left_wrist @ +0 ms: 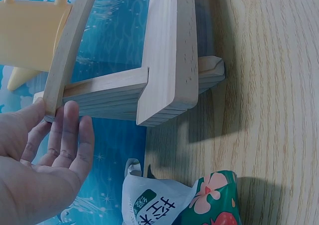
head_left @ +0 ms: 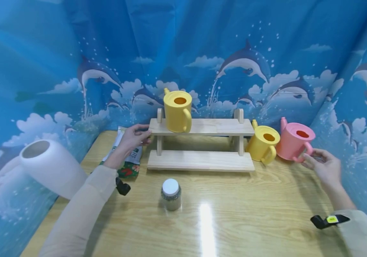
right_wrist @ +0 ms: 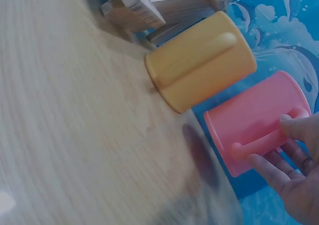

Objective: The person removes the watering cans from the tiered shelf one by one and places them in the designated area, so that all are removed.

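Observation:
A two-tier wooden shelf (head_left: 199, 160) stands at the back of the table. My left hand (head_left: 134, 137) pinches the left end of its upper board, thumb and fingers on either side in the left wrist view. On that upper board sits a yellow watering can (head_left: 177, 112). At the far right my right hand (head_left: 325, 167) holds the handle of a pink watering can (head_left: 294, 141); in the right wrist view the thumb lies on the handle (right_wrist: 261, 144) with fingers behind it. A second yellow watering can (head_left: 260, 142) stands between the shelf and the pink one.
A white vase (head_left: 53, 167) leans in view at the left. Behind my left forearm lies a printed bag (head_left: 135, 157). A jar with a white lid (head_left: 171, 194) stands in front of the shelf. Dolphin-patterned curtains (head_left: 202, 43) enclose the wooden table (head_left: 251, 214).

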The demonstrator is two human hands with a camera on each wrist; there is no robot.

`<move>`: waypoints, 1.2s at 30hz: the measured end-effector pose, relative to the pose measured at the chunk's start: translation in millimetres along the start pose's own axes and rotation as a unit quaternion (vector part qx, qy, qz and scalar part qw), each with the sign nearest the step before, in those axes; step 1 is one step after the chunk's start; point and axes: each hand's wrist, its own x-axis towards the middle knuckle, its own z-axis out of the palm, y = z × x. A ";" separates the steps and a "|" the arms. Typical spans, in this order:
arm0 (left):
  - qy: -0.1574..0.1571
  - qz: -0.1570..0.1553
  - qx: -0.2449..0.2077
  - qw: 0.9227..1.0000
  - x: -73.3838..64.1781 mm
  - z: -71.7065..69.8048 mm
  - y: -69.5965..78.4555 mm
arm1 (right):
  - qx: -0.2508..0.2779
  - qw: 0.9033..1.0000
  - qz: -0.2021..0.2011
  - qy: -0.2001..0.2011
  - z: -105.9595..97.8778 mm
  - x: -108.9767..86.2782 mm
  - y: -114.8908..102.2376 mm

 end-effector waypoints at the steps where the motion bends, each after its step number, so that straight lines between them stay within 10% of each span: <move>1: 0.000 -0.001 0.001 1.000 0.0 0.2 0.1 | -0.002 1.000 0.001 -0.004 1.3 0.0 1.9; 23: -0.006 0.003 -0.010 1.000 -3.1 1.7 2.7 | -0.104 0.995 0.001 0.003 8.8 -0.3 15.8; 30: -0.005 -0.008 0.001 1.000 -2.7 1.8 4.0 | -0.130 0.986 -0.032 0.095 13.5 -10.4 -22.5; 36: 0.004 -0.007 0.010 1.000 -1.9 2.5 2.2 | -0.119 0.985 -0.110 0.055 50.0 -24.8 -61.8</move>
